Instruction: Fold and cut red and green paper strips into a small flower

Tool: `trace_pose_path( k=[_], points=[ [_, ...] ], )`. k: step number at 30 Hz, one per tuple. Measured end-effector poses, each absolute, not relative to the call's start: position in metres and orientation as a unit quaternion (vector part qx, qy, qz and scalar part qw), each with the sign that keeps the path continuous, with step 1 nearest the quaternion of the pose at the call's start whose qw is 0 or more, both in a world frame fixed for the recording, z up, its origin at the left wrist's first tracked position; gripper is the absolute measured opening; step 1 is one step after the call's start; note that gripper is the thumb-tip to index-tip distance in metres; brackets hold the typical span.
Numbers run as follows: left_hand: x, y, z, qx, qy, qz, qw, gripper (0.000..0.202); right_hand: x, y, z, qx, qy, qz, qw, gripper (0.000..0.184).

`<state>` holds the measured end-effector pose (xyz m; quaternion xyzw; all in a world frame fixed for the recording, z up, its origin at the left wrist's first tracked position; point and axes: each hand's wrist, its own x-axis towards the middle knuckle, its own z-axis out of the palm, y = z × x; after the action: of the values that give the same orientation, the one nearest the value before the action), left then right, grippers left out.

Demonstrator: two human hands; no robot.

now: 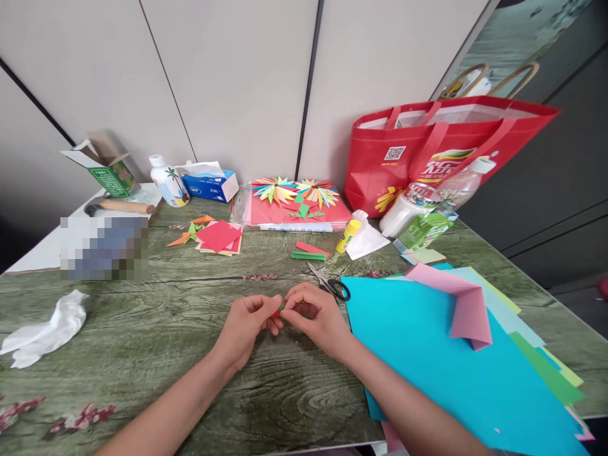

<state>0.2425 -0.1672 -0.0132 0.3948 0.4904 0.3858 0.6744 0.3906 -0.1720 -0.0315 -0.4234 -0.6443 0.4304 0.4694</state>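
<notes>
My left hand (pixel 249 326) and my right hand (pixel 316 316) meet over the middle of the table. Between their fingertips is a small folded piece of red and green paper (pixel 279 312), mostly hidden by the fingers. Both hands are closed in a pinch on it. Just beyond my right hand lie scissors (pixel 331 283) with black handles. Farther back, folded strips of red and green paper (pixel 311 251) lie on the table, with a yellow glue stick (pixel 348 235) standing to their right.
Blue paper sheets (pixel 418 354) and a folded pink sheet (pixel 468 297) cover the right side. A red bag (pixel 375 158), a tissue box (pixel 209 183), a bottle (pixel 168 180) and paper flowers (pixel 275 190) stand or lie along the back. Crumpled tissue (pixel 52 329) lies left.
</notes>
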Motion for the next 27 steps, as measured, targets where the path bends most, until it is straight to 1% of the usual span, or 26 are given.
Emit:
trace_pose_path(
  k=[5,13,21,27],
  points=[
    [0.2447,-0.1687,-0.0093,0.375,0.485,0.4,0.682,0.029,0.3878,-0.1715,-0.0345,-0.434,-0.618,0.439,0.486,0.005],
    [0.2457,-0.1707,-0.0065,0.363,0.463,0.411,0.696,0.024,0.3872,-0.17,-0.0373,-0.439,-0.58,0.479,0.49,0.005],
    [0.2451,-0.172,-0.0067,0.407,0.447,0.417,0.679,0.021,0.3884,-0.1679,-0.0359,-0.428,-0.516,0.544,0.505,0.01],
    [0.2448,-0.1732,-0.0098,0.417,0.438,0.419,0.677,0.02,0.3893,-0.1666,-0.0323,-0.424,-0.488,0.571,0.506,0.013]
  ],
)
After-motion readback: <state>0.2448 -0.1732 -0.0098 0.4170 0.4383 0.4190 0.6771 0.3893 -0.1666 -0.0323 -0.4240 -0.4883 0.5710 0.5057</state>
